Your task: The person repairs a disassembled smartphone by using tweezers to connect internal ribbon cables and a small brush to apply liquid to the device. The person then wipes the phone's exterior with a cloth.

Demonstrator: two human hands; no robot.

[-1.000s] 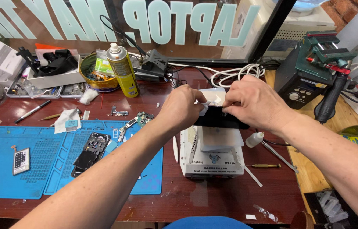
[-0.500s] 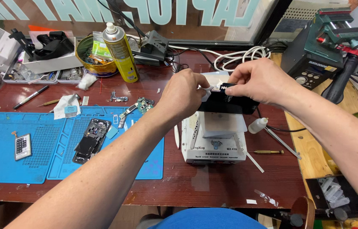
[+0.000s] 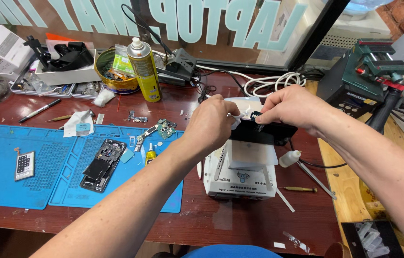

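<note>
- The black phone panel [image 3: 263, 132] is held up off the white heating machine [image 3: 240, 173], which stands on the counter [image 3: 197, 217] directly under both hands; a white sheet lies on the machine's top plate below the panel.
- Judging by this, the panel is already lifted free of the plate, and work goes on at its upper edge, where a small white scrap sits between the two hands; what that scrap is cannot be told.
- The left hand [image 3: 210, 125] is curled nearly closed, its fingertips pinching the panel's left upper corner and the white scrap.
- The right hand [image 3: 292, 107] is also bent in, thumb and forefinger pinched on the upper edge, the other fingers resting along the panel's top.
- Off to the left of the left hand, an opened phone [image 3: 102, 163] with loose parts lies on a blue mat [image 3: 44, 157], apart from both hands.
- Just beside the right hand, lower down, stands a small white dropper bottle [image 3: 289, 158].
</note>
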